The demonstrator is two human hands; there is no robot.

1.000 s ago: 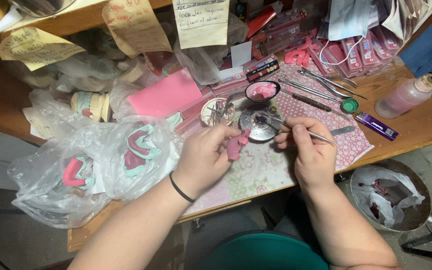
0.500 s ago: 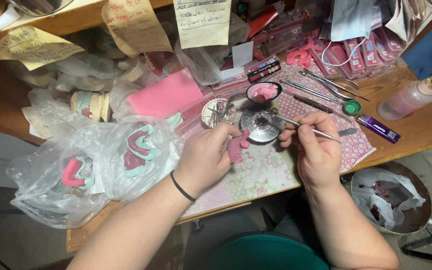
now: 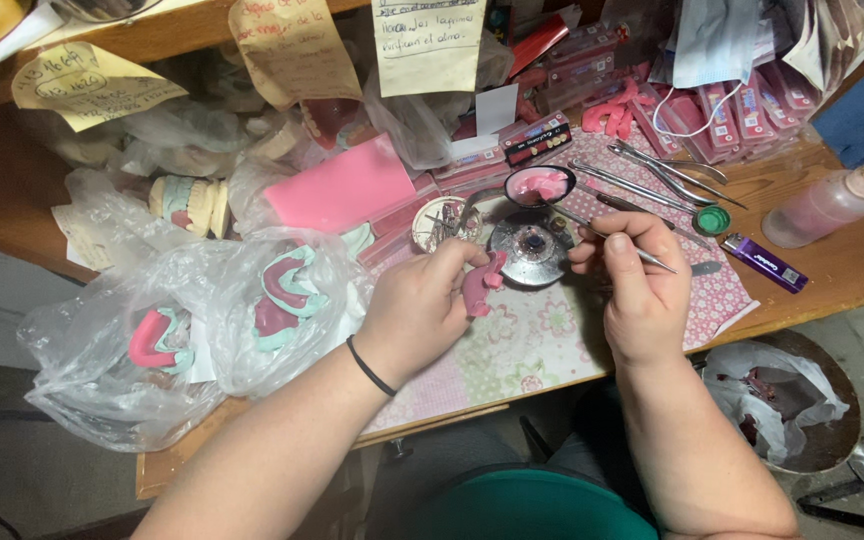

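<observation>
Nearest the camera, the left hand (image 3: 420, 305), with 1 black band on the wrist, is curled around a small pink wax piece (image 3: 480, 285), pinched at the fingertips just above the patterned mat (image 3: 532, 345). The right hand (image 3: 637, 290) is closed on a thin metal tool (image 3: 607, 238), held like a pen, its far end reaching toward the small dish of pink wax (image 3: 540, 184). Between the 2 hands sits 1 round metal dish (image 3: 532, 245). Judging by this, the shaping looks mid-way: wax piece in hand, tool over the wax dish, nothing set down as done. Left of the hands, 2 clear plastic bags (image 3: 152, 340) each hold a pink and teal mould. Farther back: 1 pink slab (image 3: 337, 190), several loose metal tools (image 3: 652, 170), 1 purple lighter (image 3: 764, 262), 1 squeeze bottle (image 3: 822, 205), 3 paper notes (image 3: 427, 40) hanging off the shelf.
</observation>
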